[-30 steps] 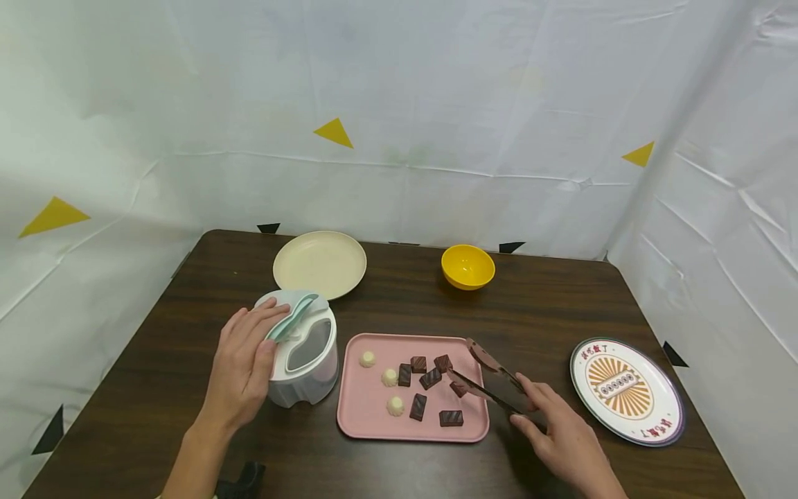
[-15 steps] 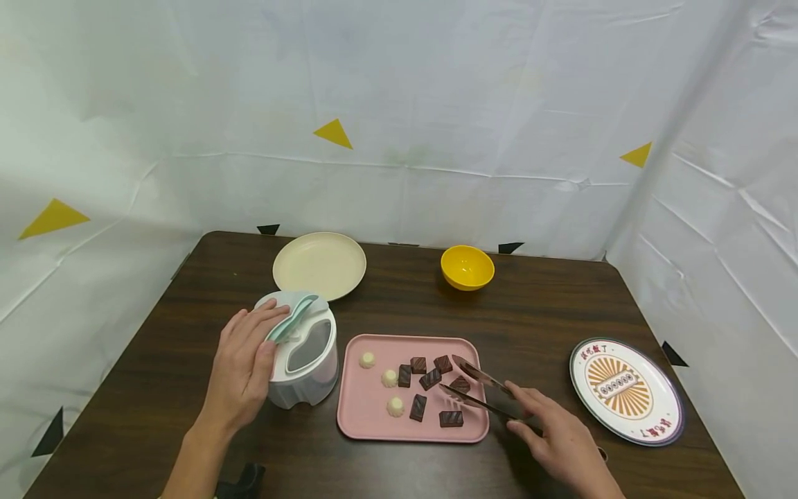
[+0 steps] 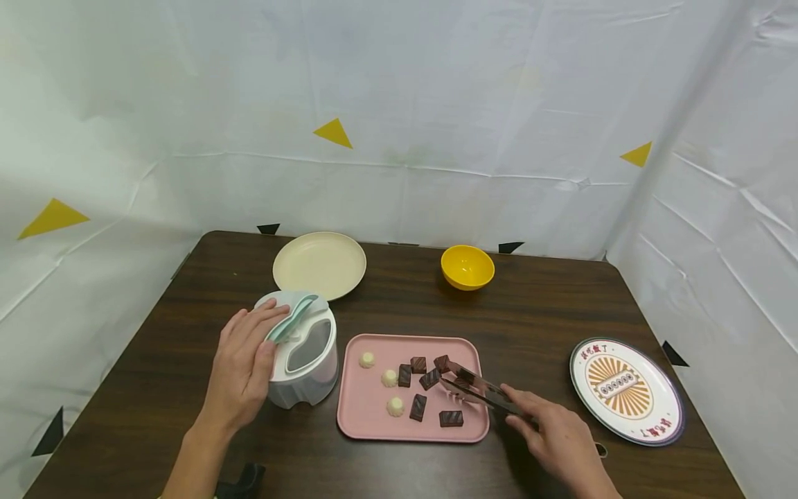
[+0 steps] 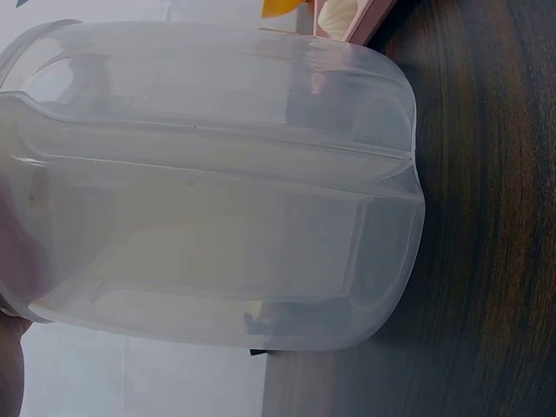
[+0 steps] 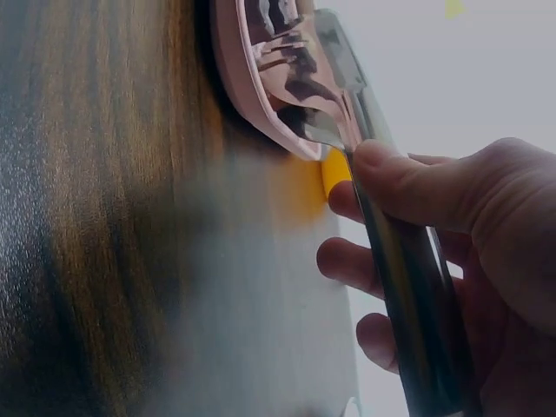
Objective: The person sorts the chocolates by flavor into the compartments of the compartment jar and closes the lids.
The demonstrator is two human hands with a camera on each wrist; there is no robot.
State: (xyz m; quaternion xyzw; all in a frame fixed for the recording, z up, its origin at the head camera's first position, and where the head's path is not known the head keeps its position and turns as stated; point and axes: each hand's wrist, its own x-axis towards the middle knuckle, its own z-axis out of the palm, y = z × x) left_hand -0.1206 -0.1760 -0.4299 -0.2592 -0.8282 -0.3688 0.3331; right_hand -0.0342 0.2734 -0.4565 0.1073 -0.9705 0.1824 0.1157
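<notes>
My left hand point(image 3: 240, 364) rests on top of a round storage box point(image 3: 314, 378) with a white lid. Its fingers lie against the lid's raised teal flap point(image 3: 293, 319). In the left wrist view the box's translucent wall point(image 4: 217, 208) fills most of the picture. My right hand point(image 3: 555, 433) grips metal tongs point(image 3: 499, 398), thumb on one arm and fingers on the other. The tongs' tips reach over the pink tray's point(image 3: 374, 430) right side, around a dark chocolate point(image 3: 462, 382). Several more dark chocolates point(image 3: 418, 407) and 3 white ones point(image 3: 395, 406) lie on the tray.
A cream plate point(image 3: 320, 263) lies behind the box, and a yellow bowl point(image 3: 467, 267) stands at the back. On the right is a white patterned plate point(image 3: 626, 391). White sheeting point(image 3: 411, 104) hangs behind the dark wooden table point(image 3: 548, 305).
The tongs have come down and left onto the tray's right side, and their arms have drawn closer together around a dark chocolate. My left hand stays in place.
</notes>
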